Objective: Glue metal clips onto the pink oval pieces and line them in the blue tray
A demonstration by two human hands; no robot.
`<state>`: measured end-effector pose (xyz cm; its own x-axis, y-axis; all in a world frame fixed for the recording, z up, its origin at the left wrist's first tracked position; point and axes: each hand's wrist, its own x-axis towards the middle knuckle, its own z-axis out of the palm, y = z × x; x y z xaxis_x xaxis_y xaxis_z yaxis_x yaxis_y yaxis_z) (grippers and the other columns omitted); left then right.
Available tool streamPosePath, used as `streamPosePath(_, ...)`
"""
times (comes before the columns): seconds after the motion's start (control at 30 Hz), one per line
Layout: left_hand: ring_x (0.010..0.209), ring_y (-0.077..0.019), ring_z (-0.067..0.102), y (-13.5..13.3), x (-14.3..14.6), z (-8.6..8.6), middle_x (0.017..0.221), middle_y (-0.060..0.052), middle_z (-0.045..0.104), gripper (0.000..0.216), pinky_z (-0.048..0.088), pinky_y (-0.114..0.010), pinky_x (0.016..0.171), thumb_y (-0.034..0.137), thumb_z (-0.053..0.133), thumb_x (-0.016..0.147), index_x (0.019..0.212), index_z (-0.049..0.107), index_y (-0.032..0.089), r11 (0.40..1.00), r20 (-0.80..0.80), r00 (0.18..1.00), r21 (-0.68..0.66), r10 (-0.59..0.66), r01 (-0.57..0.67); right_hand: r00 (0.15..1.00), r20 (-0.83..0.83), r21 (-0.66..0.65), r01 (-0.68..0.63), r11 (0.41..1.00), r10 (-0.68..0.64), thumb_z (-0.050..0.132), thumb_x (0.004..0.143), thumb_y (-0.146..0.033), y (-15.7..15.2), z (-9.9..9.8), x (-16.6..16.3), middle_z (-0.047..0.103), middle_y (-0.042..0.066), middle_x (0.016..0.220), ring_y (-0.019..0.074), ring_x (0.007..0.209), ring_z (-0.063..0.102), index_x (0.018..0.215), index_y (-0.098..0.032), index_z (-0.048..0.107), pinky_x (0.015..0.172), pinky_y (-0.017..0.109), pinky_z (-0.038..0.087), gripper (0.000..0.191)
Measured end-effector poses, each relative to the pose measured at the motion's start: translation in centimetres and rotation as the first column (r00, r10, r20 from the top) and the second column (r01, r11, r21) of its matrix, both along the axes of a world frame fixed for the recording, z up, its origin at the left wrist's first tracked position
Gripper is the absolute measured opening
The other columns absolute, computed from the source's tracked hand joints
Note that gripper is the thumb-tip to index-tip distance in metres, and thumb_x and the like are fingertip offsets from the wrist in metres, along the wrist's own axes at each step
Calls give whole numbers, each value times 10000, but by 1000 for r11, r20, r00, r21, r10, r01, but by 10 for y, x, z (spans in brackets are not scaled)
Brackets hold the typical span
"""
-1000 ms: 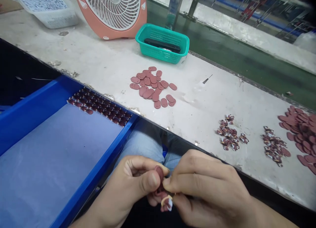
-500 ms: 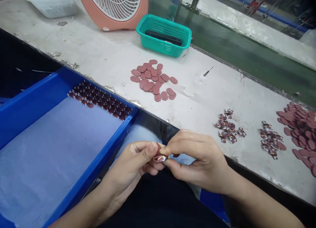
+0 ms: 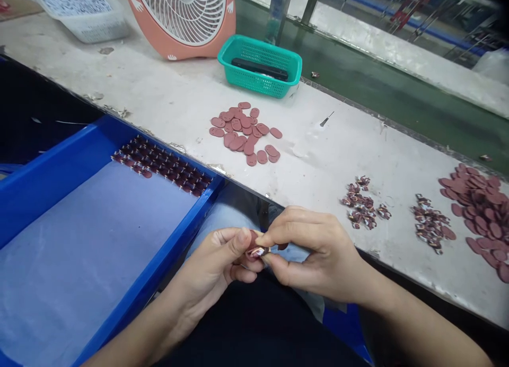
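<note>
Here the left hand (image 3: 220, 261) and the right hand (image 3: 314, 253) are meeting over the lap, just near of the workbench (image 3: 167, 99) edge, both pinching one small maroon oval piece (image 3: 254, 246) between thumb and fingertips. Left of them a blue tray (image 3: 51, 176) is holding rows of finished pieces (image 3: 163, 165); loose maroon ovals (image 3: 244, 133) are lying farther off.

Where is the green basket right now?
The green basket sits at the far edge of the white table, just right of the orange fan. The loose pile of reddish oval pieces lies on the table just in front of it.
</note>
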<state>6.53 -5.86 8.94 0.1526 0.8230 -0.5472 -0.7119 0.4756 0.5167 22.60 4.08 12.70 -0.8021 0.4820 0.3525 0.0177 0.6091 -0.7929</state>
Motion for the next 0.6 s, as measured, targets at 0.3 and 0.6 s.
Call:
streamPosePath(0.3,495,-58,579,6,-6,-7,615,5,633,422,542,-131,427,534,872,618,780,800,150,998,106,994,-53,-12,18,999,24,-42,29,999,-28,767,803,-201,6,4,6,693,73,923,126,718,602,1202,-122,667,629,240,522,419)
streamPosePath(0.6,488,-59,578,17,-12,-10,621,5,638,418,560,-147,400,511,892,587,727,785,132,997,119,993,-74,25,-16,996,-1,-155,89,984,-90,734,852,-177,3,-9,-5,674,17,831,105,701,596,1084,-200,740,586,207,468,233)
